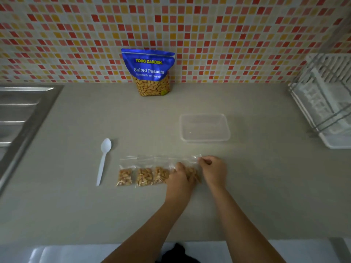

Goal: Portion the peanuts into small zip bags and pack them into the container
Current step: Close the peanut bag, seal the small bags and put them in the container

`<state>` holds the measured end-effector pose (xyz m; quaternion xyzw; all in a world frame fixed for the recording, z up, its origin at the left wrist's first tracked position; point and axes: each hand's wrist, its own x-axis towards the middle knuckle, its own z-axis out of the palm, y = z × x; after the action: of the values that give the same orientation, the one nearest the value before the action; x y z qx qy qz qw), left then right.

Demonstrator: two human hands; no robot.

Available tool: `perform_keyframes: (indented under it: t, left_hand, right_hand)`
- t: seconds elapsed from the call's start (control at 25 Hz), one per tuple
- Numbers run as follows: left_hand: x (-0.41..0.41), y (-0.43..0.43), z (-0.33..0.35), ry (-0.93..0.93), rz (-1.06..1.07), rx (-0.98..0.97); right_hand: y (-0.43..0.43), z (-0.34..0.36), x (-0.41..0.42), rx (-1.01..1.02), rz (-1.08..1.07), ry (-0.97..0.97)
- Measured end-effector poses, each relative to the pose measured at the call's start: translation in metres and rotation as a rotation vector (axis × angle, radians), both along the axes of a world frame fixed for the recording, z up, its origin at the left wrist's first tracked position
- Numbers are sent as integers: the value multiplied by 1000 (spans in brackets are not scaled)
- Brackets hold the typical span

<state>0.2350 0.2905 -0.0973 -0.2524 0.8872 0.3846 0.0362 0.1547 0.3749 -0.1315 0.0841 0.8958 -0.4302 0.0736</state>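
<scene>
Both hands work the fourth zip bag [191,172] at the row's right end on the counter [247,186]: left hand [178,175] grips its filled part, right hand [213,168] pinches the seal's corner. Best to run that pinch fully along the strip; the container [205,116] waits empty just behind.

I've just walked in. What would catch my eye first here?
The blue Salted Peanuts pouch stands out, upright against the red-and-yellow mosaic tile wall. Nearer, a row of small clear zip bags of peanuts lies on the grey counter, and the left hand and right hand hold the rightmost bag.
</scene>
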Motion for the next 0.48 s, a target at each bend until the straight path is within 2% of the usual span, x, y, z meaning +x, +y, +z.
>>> perform_keyframes:
  t: [0.12, 0.28, 0.36, 0.48]
  left_hand:
    - [-1, 1, 0, -62, -81, -166]
    - [-3, -9, 19, -5, -99, -271]
    - [-16, -20, 30, 92, -33, -267]
    - [-52, -33, 34, 205, 34, -155]
  right_hand:
    - [0, -2, -1, -18, -16, 29]
    - [17, 5, -8, 30, -111, 146]
    - [30, 14, -22, 32, -200, 294]
    - [43, 27, -57, -44, -261, 475]
